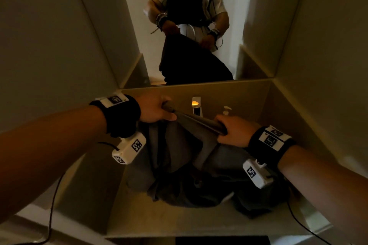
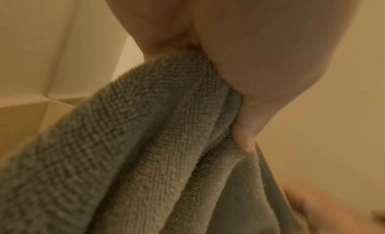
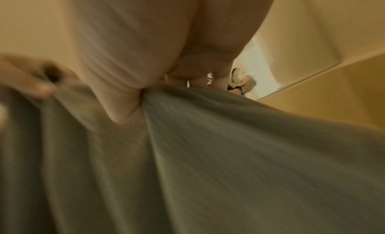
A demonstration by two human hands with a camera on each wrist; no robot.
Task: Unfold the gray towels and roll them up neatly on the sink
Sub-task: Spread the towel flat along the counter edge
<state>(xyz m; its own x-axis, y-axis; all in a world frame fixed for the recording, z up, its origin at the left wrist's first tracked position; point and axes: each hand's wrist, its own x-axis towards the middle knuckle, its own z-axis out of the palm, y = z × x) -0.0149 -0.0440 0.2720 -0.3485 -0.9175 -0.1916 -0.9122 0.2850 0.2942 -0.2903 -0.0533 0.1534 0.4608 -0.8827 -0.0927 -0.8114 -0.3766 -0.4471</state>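
A gray towel (image 1: 185, 145) hangs between my two hands above the sink counter (image 1: 179, 223). My left hand (image 1: 157, 110) grips its top edge at the left, higher up. My right hand (image 1: 229, 131) grips the same edge at the right, lower down. The edge runs taut between them, and the cloth below drops in folds and bunches on the counter. Close up, the left wrist view has the looped gray towel (image 2: 145, 147) pinched under my left hand (image 2: 239, 105). The right wrist view is blurred, with the gray towel (image 3: 208, 155) fanning out from my right hand (image 3: 133, 95).
Behind the towel stand a chrome faucet (image 1: 196, 106) and a soap pump bottle (image 1: 227, 110). A mirror (image 1: 189, 26) above the counter reflects me holding the towel. Walls close in on both sides. More dark cloth (image 1: 254, 199) lies heaped at the counter's right.
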